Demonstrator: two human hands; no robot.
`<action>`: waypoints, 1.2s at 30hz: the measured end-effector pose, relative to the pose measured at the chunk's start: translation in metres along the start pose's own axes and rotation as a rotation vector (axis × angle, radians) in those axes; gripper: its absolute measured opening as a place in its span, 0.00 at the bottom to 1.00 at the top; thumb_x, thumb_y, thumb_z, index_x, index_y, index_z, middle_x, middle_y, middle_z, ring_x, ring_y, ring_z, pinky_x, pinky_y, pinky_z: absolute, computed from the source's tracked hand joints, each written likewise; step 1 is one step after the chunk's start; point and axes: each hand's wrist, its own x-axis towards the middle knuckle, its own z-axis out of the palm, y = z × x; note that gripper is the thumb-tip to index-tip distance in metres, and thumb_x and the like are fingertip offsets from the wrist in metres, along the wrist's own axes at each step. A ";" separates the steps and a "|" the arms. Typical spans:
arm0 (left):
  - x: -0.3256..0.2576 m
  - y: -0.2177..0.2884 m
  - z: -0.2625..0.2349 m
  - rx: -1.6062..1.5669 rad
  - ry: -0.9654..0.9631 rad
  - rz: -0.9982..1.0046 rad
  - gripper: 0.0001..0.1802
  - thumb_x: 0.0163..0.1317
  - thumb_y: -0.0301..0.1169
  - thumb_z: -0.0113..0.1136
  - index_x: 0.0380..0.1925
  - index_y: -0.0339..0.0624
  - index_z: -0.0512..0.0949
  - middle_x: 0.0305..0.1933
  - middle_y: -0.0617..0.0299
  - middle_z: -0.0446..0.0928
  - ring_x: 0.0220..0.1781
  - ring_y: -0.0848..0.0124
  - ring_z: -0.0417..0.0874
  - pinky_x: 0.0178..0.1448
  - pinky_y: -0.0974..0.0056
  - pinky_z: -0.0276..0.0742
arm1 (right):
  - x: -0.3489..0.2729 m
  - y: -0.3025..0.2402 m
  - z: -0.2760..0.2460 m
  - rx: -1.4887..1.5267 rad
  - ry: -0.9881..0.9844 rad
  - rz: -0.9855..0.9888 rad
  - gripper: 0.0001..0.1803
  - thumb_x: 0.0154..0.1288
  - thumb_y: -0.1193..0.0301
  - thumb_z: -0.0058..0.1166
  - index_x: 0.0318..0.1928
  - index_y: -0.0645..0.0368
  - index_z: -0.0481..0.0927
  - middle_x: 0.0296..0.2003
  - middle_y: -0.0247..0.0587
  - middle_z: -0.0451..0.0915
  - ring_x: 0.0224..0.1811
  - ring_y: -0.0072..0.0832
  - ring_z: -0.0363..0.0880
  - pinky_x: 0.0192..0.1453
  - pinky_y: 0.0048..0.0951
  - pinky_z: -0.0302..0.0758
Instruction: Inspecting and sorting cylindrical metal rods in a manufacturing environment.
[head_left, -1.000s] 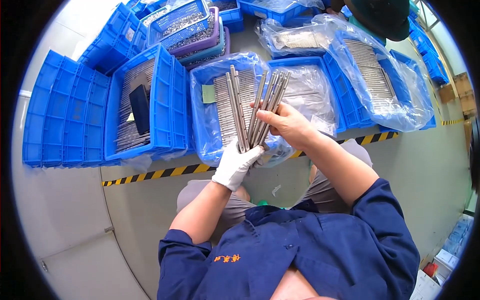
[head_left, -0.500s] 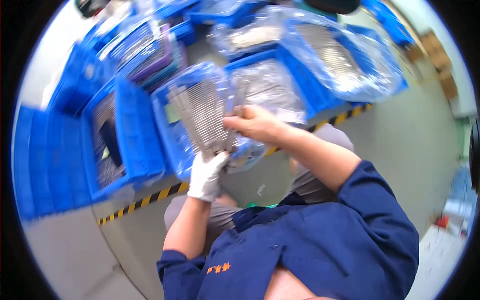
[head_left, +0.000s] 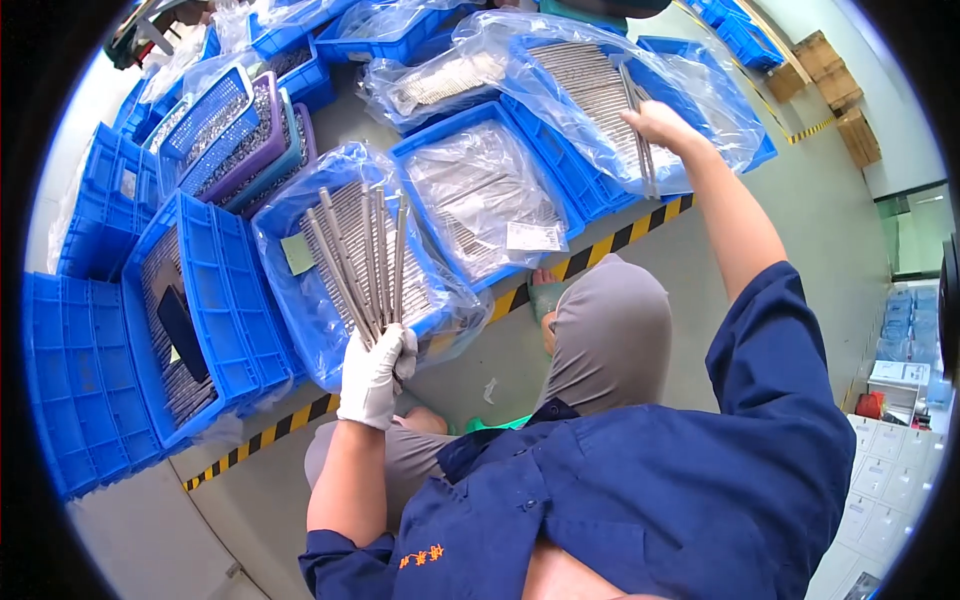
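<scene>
My left hand (head_left: 372, 380), in a white glove, is closed round the lower ends of several thin metal rods (head_left: 348, 262). Their upper ends fan out above a blue crate lined with clear plastic (head_left: 268, 262), where more such rods lie in rows. At the far right, my bare right hand (head_left: 662, 127) grips a few metal rods (head_left: 643, 158). These are over the right-hand crate, whose plastic liner (head_left: 690, 178) is folded outward and which has rows of similar rods (head_left: 580, 75) in it. Whether the rods in my right hand touch that layer, I cannot tell.
Between the two crates stands a plastic-covered blue crate (head_left: 480, 190) with a white label (head_left: 534, 236). To the left are a crate of rods with a dark object (head_left: 182, 328) on top, and baskets of small metal parts (head_left: 205, 130). Black-and-yellow tape (head_left: 610, 245) runs along the floor.
My right hand has moved away from the left hand, to the far right over the right-hand crate, carrying a few rods. My left hand still holds its bundle, now seen slightly lower and further left.
</scene>
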 end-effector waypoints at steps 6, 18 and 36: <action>0.005 0.003 0.002 0.151 0.072 -0.102 0.11 0.60 0.39 0.57 0.27 0.43 0.74 0.18 0.69 0.69 0.16 0.81 0.65 0.19 0.75 0.56 | 0.055 0.048 0.074 -0.146 -0.405 0.129 0.28 0.62 0.51 0.44 0.34 0.68 0.80 0.28 0.53 0.80 0.30 0.41 0.79 0.36 0.41 0.73; -0.002 -0.001 0.001 0.160 0.050 -0.046 0.11 0.60 0.36 0.57 0.27 0.40 0.75 0.21 0.66 0.72 0.17 0.81 0.67 0.21 0.76 0.60 | 0.057 0.076 0.096 -0.216 -0.334 0.011 0.34 0.63 0.46 0.40 0.28 0.68 0.80 0.24 0.55 0.79 0.28 0.48 0.79 0.35 0.43 0.74; -0.037 -0.001 -0.008 0.138 -0.084 0.154 0.11 0.60 0.35 0.56 0.30 0.38 0.75 0.22 0.66 0.73 0.18 0.81 0.67 0.22 0.76 0.60 | -0.117 -0.171 0.020 1.058 -0.297 -0.458 0.15 0.66 0.63 0.48 0.47 0.59 0.78 0.21 0.19 0.61 0.20 0.09 0.56 0.22 0.12 0.53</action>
